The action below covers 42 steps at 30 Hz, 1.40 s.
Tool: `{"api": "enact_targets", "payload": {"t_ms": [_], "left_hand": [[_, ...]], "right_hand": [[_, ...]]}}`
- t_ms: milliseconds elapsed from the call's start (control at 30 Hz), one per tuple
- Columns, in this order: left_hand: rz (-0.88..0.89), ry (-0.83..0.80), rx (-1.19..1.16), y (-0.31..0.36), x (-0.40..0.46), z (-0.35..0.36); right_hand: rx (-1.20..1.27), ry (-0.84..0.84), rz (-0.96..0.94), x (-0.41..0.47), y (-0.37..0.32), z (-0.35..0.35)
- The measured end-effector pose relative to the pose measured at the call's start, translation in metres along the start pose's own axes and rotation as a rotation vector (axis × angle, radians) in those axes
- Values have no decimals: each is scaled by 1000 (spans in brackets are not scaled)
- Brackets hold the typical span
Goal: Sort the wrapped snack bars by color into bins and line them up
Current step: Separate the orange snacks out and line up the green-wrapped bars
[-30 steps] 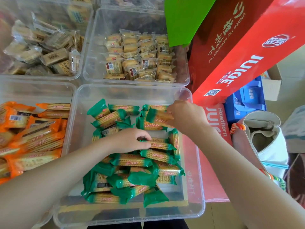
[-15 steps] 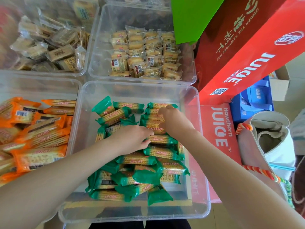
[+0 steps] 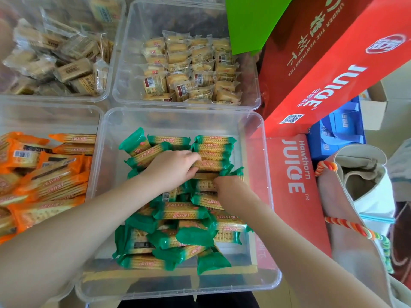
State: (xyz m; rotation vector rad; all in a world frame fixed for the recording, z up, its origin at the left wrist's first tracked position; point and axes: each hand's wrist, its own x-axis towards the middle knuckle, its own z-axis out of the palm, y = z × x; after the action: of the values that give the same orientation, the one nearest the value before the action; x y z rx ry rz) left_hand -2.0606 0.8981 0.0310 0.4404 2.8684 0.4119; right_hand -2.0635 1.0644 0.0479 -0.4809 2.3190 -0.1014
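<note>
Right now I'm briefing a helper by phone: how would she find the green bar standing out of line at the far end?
Find the clear bin of green bars nearest the person. In its far left corner, one green-wrapped bar lies angled, beside the straight stack on its right. Only it shows a broad plain green end.

A large red carton (image 3: pixel 347 70) printed with "JUICE" leans across the upper right, a bright green sheet (image 3: pixel 251 23) overlapping its top left corner. Below it lies a flat red box (image 3: pixel 295 192) labelled "Hawthorn JUICE". Beside that, blue packets (image 3: pixel 338 134) sit behind a cream canvas bag (image 3: pixel 364 196) with a striped orange rope handle (image 3: pixel 347 225)
</note>
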Motion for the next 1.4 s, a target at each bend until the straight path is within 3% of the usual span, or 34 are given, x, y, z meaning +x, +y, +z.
{"api": "enact_targets", "payload": {"t_ms": [467, 600, 800, 1033, 1233, 1400], "left_hand": [[26, 200, -53, -2, -13, 13], [59, 208, -42, -3, -14, 14], [137, 224, -16, 1, -14, 24], [-1, 228, -166, 9, -1, 22], [-61, 120, -210, 1, -4, 17], [-42, 98, -194, 7, -5, 13]], "right_hand": [[68, -46, 122, 3, -14, 26], [-19, -69, 118, -8, -11, 21], [88, -5, 185, -8, -16, 19], [-43, 135, 204, -9, -14, 20], [-107, 231, 60, -19, -5, 12], [84, 296, -11, -27, 3, 9]]}}
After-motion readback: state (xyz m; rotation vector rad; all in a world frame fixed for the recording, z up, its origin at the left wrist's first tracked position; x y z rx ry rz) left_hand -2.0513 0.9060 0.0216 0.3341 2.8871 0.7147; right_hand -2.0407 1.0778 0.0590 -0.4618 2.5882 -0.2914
